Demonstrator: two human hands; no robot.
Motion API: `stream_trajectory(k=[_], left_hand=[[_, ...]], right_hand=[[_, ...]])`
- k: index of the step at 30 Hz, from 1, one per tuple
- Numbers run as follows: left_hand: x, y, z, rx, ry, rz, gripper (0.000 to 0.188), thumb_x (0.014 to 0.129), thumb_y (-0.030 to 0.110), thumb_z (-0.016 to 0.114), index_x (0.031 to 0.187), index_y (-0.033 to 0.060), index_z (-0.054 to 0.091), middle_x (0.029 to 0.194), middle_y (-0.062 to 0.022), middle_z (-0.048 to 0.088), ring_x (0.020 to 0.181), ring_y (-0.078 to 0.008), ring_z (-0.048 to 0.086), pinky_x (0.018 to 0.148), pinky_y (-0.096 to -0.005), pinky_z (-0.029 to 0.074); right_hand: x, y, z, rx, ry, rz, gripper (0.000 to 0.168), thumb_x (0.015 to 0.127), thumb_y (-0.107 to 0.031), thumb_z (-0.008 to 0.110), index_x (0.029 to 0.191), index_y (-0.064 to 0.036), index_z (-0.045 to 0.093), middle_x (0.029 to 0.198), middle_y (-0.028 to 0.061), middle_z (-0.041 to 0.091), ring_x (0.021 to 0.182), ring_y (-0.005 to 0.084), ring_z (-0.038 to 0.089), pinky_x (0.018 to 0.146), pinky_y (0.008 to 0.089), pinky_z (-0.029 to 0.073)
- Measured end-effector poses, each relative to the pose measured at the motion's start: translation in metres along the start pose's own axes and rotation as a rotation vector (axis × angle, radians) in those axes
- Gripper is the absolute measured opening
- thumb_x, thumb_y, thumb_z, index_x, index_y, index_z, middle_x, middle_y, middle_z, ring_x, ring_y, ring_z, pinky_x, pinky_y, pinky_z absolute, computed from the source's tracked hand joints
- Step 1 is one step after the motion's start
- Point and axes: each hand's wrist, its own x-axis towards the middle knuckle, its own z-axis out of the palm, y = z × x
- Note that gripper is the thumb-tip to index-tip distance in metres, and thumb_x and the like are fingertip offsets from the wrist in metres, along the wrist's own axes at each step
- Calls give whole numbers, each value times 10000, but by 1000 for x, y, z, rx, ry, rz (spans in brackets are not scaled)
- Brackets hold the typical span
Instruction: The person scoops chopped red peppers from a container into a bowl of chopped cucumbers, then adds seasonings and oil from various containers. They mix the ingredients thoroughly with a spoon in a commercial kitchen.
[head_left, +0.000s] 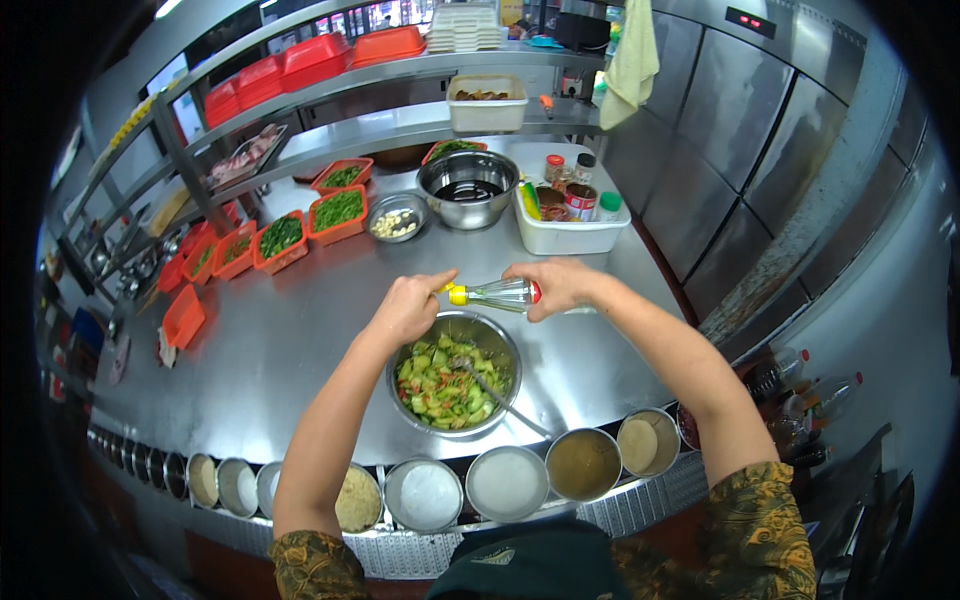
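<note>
My right hand (559, 285) grips the red base end of a clear bottle (499, 295), which lies nearly level in the air with its neck to the left. At the neck, my left hand (409, 306) has its index finger against the flap of the yellow cap (456, 294); its other fingers are curled. Below both hands stands a steel mixing bowl (514, 352) with chopped green vegetables (442, 382) and red bits in it. A metal spoon (499, 397) rests in the bowl, its handle over the near right rim. No stream of liquid is visible.
Seasoning tins (507, 484) line the steel table's near edge. Beyond the bowl are a steel basin of dark liquid (469, 187), a dish of garlic (396, 221), orange trays of greens (337, 211) and a white tub of jars (574, 232). A towel (630, 67) hangs from the shelf.
</note>
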Motion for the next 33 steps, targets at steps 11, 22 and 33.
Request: stream_trajectory(k=[11,22,33], left_hand=[[94,69,91,-103,105,-67,775,878,335,600,1429,-72,238,1471,-248,297,1374,-355,294,1130,-372,257],[86,57,110,172,-26,-199,798,867,370,622,1490,98,205,1536,-213,159,1416,-355,193,1142,-420,205],[-75,-22,36,-85,364,-845,506,902,268,608,1346,59,485,1376,-203,469,1231,-339,493,978,-375,427]], right_hand=[[-12,115,68,807,371,16,722,622,-215,781,1271,-84,492,1100,73,613,997,176,581,893,299,456],[65,242,114,943,926,266,860,614,-246,854,1292,-90,347,1218,181,545,1067,284,574,908,379,467],[131,278,115,748,997,388,835,665,-263,820,1288,-18,322,1230,253,529,1141,393,532,967,406,417]])
